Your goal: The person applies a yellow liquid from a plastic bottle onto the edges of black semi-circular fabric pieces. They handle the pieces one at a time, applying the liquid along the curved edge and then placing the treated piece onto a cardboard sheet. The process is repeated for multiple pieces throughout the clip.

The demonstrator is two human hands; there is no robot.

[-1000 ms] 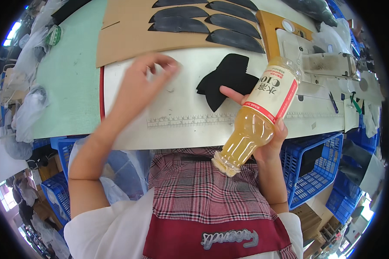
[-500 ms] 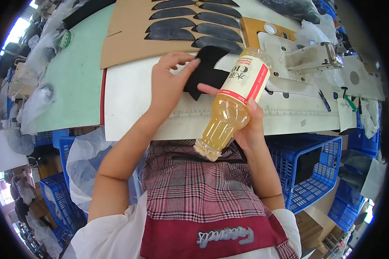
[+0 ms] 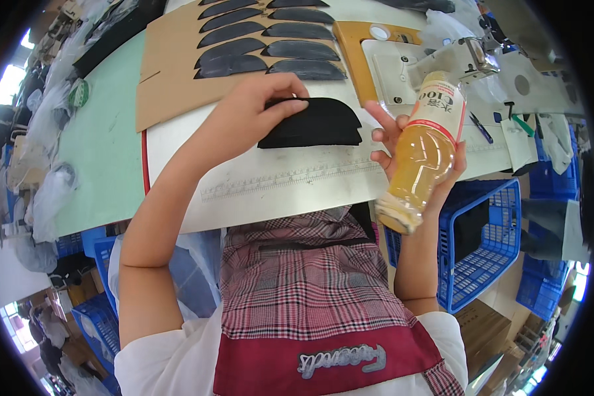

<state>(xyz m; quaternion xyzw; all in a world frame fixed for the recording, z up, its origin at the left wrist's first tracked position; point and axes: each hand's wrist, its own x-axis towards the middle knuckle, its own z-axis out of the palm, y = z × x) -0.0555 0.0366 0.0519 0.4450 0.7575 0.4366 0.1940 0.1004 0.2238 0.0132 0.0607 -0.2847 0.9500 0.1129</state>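
Note:
My left hand [image 3: 261,112] pinches the upper left edge of a black, half-moon fabric piece [image 3: 313,125] between thumb and fingers. The piece rests on the white table, its straight edge toward me; it looks folded or layered. In my right hand [image 3: 393,135] is a clear plastic bottle [image 3: 426,155] of yellow liquid, tilted above the table's front edge. It has a pale label with a red band, and its whitish lower end points toward me. My right index finger stretches toward the fabric without touching it; some fingers are hidden behind the bottle.
Several dark curved pieces [image 3: 300,49] lie in two columns on a brown cardboard sheet [image 3: 168,76]. A sewing machine [image 3: 465,59] stands at the right, with a pen [image 3: 482,129] nearby. A blue crate [image 3: 478,251] sits below right; a green board [image 3: 109,158] lies left.
My right hand has moved right with the bottle, away from the black fabric. The fabric, earlier angled with a corner hanging toward me, now lies flat in a half-moon, still in my left hand.

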